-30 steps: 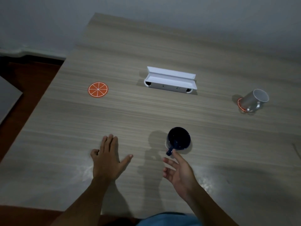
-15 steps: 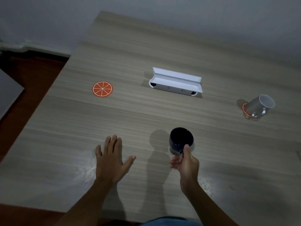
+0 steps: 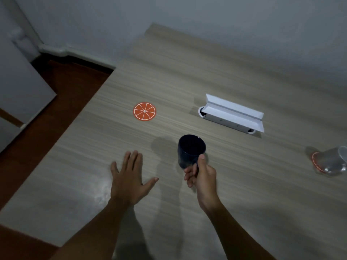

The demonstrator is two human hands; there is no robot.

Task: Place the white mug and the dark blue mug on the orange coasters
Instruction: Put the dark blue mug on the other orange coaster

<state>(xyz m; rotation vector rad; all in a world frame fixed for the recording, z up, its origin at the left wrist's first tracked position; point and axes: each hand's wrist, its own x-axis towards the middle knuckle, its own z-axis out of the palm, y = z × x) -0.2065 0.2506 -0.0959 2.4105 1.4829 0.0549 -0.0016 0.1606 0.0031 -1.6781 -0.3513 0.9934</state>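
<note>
Fingers [image 3: 189, 176] of the right hand [image 3: 203, 177] are curled shut around the handle of the dark blue mug [image 3: 190, 150], with the thumb pressed on top near the rim. The mug stands upright, mouth up, directly beyond the knuckles toward the far edge of the counter [image 3: 244, 194]; whether its base is just clear of the surface or resting on it I cannot tell.

What the coming move turns on is the free orange coaster [image 3: 144, 111]. It lies flat, beyond the mug and off to the left, toward the counter's left edge, well apart from the mug with bare surface between them. So the carry would run diagonally away from the body and leftward, keeping the mug's axis vertical.

Spread flat on the counter with its digits apart and holding nothing, the left hand [image 3: 129, 182] lies closer to that coaster's side. But the right hand has the mug, so I judge it will make the crossing.

At the right edge of the counter, the white mug [image 3: 333, 162] appears blurred, sitting on the second coaster [image 3: 315, 160], whose orange rim shows on its left. That half of the task looks settled. A white box [image 3: 232, 115] with an open lid sits toward the far edge, right of the likely path.
</note>
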